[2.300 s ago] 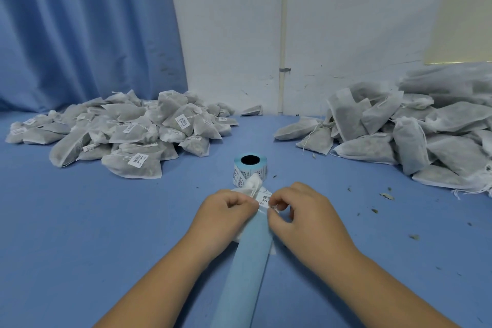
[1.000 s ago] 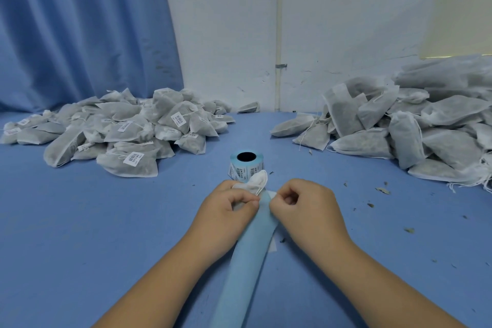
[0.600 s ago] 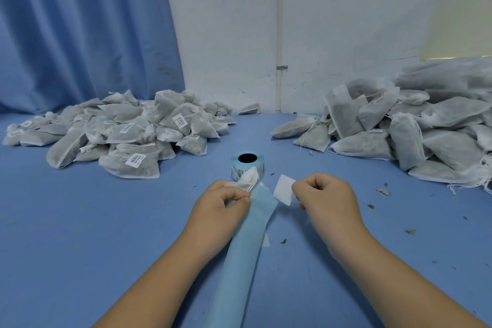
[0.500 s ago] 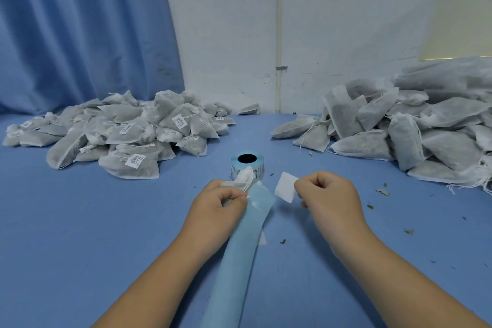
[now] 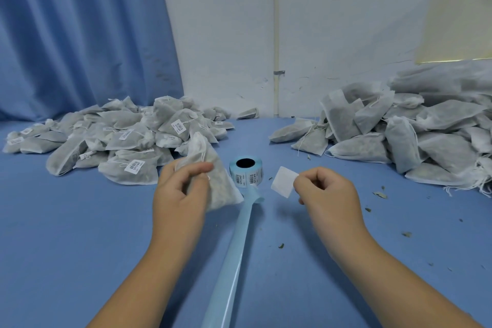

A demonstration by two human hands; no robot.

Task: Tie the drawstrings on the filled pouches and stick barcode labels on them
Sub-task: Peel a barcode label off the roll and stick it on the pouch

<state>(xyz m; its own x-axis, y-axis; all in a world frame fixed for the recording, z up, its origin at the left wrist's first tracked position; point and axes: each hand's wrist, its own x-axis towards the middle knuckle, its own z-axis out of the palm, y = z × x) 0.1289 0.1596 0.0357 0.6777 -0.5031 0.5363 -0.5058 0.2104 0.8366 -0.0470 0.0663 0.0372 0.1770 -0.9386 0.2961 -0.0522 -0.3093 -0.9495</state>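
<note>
1. Pouch [image 5: 213, 181] risk: label [image 5: 283, 181] is pinched by one edge only in the right hand [image 5: 327, 194], so the loose end could fold over or go on crooked
2. Left hand [image 5: 181, 194] grips the pouch, fingers curled round its upper half
3. Label sits apart from the pouch, right of the left-hand fingers, with the roll [image 5: 246, 170] beyond the gap

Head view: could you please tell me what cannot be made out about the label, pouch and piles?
- Label, pinched by the right hand: head view shows only a blank side; print not visible.
- Pouch in the left hand: fingers cover part; tied knot too small to tell.
- Label roll: barcode text too small.
- Right pile: cut off by the right edge.
</note>
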